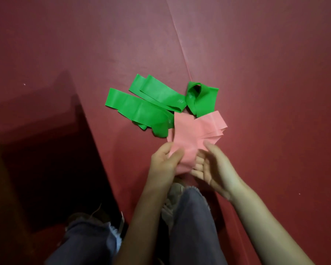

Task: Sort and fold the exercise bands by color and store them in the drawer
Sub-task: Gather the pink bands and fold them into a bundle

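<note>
The left hand [163, 161] pinched the near end of the pink bands [191, 134] between thumb and fingers, while the right hand [213, 167] lay open, palm up, under them. Beyond them, green bands [145, 108] lay loose on the red mat [266, 92].

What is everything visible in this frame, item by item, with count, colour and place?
Flat stretchy green exercise bands: several, exact count unclear, green, lying overlapped on the floor ahead.
Thin pink exercise bands: a bunch, count unclear, pink, held in the hands, fanning out above them.
Dark red mat floor: one, dark red, underneath everything.
Jeans-clad legs: two, blue-grey, bottom centre.
Left hand: gripping the pink bunch.
Right hand: open, fingers against the pink bunch.
</note>
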